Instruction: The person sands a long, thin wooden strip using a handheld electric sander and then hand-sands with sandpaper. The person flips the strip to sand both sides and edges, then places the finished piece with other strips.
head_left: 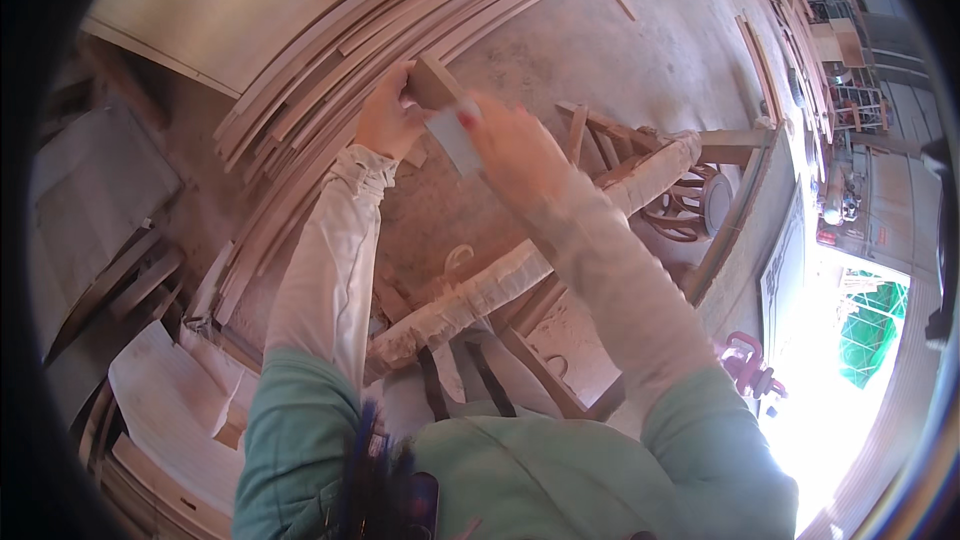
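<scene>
Wooden piece (433, 85) is up in the air between the 2 hands, out past the wrapped beam (470, 302). Left hand (388, 118) has its fingers closed around the upper-left end, so that's the nearer hand there. Right hand (520, 155) comes in from the right, right against the lower end, fingers bent. The part I can see slants from upper left to lower right, toward the right hand; the rest hides behind it, so no clue on full length. A pale sheet (458, 148) pokes out just below the right fingers, but it's blurry and I can't tell if they're gripping it.
</scene>
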`<act>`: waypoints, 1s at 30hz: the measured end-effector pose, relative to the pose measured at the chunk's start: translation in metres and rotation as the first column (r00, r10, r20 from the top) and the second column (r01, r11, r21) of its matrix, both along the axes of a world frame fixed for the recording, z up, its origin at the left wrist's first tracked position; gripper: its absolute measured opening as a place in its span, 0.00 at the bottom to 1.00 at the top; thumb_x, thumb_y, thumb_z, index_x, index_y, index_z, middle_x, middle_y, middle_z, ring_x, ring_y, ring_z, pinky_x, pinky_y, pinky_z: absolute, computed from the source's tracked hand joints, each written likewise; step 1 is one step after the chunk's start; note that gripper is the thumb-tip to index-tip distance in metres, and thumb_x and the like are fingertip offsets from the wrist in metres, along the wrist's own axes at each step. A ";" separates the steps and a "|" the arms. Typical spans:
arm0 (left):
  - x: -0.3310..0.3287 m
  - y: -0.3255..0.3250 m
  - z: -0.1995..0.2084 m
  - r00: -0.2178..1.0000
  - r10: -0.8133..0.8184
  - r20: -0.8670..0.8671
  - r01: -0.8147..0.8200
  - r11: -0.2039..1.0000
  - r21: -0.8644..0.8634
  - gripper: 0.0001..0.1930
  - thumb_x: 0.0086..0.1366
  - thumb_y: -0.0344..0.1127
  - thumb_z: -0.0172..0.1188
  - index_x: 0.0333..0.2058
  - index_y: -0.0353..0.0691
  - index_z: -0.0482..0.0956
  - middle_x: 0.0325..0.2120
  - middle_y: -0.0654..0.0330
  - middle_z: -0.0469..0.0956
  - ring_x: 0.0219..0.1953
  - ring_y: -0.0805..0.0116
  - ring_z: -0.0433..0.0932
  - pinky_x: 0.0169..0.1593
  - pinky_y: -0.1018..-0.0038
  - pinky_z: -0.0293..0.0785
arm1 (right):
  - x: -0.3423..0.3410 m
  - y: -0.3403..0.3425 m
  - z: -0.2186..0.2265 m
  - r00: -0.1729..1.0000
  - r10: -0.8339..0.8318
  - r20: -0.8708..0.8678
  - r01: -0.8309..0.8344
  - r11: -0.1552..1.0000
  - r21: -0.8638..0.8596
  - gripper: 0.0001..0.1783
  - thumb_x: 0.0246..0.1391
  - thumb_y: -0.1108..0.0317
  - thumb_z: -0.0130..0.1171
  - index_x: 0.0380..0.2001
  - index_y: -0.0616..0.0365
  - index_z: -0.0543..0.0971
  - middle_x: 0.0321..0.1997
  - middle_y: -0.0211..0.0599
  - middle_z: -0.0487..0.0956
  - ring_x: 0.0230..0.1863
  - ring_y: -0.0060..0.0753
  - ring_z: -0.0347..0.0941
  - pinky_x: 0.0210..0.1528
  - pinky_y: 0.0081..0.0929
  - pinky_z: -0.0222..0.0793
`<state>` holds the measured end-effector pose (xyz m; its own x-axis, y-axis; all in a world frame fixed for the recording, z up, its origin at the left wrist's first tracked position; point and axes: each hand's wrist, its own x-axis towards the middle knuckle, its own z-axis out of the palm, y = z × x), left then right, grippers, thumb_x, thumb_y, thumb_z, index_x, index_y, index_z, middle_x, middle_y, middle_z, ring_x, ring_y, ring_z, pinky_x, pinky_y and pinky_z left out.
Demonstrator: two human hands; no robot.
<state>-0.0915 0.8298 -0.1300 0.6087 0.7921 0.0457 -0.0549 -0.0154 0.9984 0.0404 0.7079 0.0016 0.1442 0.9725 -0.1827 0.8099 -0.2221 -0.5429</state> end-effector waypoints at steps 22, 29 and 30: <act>0.008 -0.005 0.006 1.000 -0.013 -0.027 0.012 1.000 -0.023 0.29 0.53 0.25 0.72 0.54 0.36 0.73 0.45 0.61 0.79 0.48 0.71 0.78 0.52 0.73 0.75 | 0.002 0.034 0.009 0.999 0.021 0.048 -0.015 0.992 -0.122 0.24 0.73 0.54 0.30 0.54 0.57 0.72 0.51 0.49 0.78 0.54 0.57 0.72 0.67 0.61 0.51; 0.011 -0.011 -0.010 0.998 0.037 -0.043 -0.030 0.988 0.153 0.21 0.54 0.24 0.69 0.48 0.36 0.76 0.38 0.60 0.81 0.43 0.70 0.81 0.48 0.72 0.76 | 0.000 0.021 -0.004 0.963 0.160 0.217 -0.161 0.987 -0.010 0.25 0.73 0.52 0.28 0.59 0.55 0.67 0.51 0.46 0.78 0.55 0.54 0.72 0.66 0.65 0.51; 0.010 -0.012 -0.002 0.993 0.058 -0.101 -0.028 0.962 0.272 0.21 0.53 0.23 0.69 0.47 0.36 0.76 0.37 0.60 0.81 0.42 0.71 0.81 0.48 0.73 0.76 | -0.004 0.051 0.004 0.969 0.127 0.212 -0.100 0.986 -0.134 0.25 0.73 0.53 0.29 0.60 0.54 0.67 0.51 0.46 0.78 0.55 0.53 0.73 0.66 0.65 0.51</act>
<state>-0.0812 0.8179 -0.1318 0.5873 0.7848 0.1981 0.0582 -0.2851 0.9567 0.0368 0.7588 0.0057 0.0842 0.9573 -0.2766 0.9298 -0.1752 -0.3236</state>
